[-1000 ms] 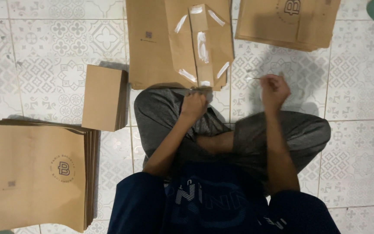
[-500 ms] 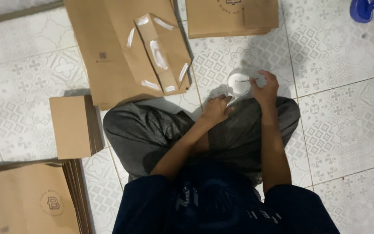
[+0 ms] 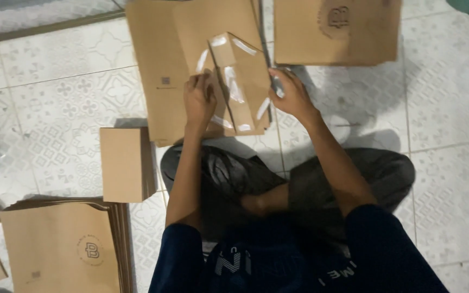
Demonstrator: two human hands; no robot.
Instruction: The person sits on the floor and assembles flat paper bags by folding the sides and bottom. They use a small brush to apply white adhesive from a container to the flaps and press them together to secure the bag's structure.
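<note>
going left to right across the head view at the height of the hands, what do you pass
Small brown cardboard stack → left hand → folded brown paper bag base with white glue strips → right hand → bare patterned white floor tiles.

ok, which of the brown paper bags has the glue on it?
The flat bag under both hands, top centre: white glue strips on its folded bottom flaps. The stack lower left and the one top right show none.

Pale patterned floor tiles point(image 3: 55, 103) are covering the whole ground, with thin grout lines running between them. Dim light is falling unevenly, leaving the floor greyer toward the right edge. A dark strip point(image 3: 44, 21) is running along the top left edge, where the tiling is ending.
</note>
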